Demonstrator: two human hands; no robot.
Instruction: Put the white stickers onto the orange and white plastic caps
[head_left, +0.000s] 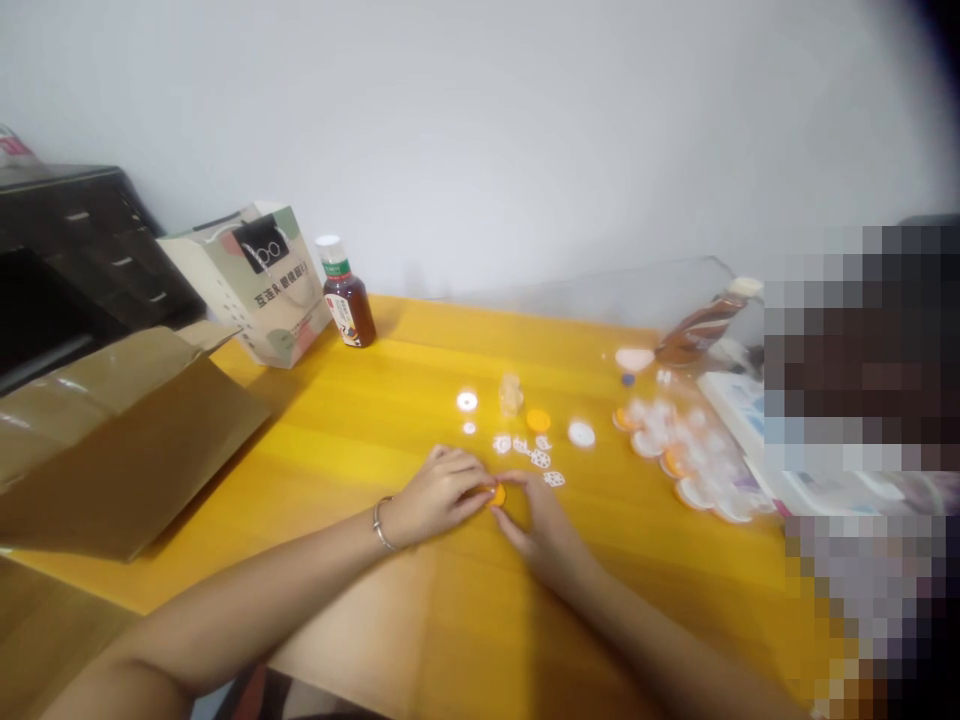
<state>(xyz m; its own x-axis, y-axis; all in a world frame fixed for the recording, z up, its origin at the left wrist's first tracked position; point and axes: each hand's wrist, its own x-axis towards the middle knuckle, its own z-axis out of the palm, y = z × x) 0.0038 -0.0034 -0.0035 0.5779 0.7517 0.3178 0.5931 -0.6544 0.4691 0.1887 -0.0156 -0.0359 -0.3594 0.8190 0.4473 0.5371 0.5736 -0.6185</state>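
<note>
Between my two hands is a small round orange piece, pinched at its left side by my left hand and at its right by my right hand. A bracelet circles my left wrist. Just beyond the fingers lie several small white cut-out pieces. Farther off are a white disc with a centre hole, a smaller white ring, an orange disc, a larger white disc and a pale clear piece. Blur hides their finer detail.
An open cardboard box stands at the left, near a paper bag and a dark red drink bottle. Rightward are several white and orange round parts, a tilted cola-coloured bottle, a white tray and a blurred-out person.
</note>
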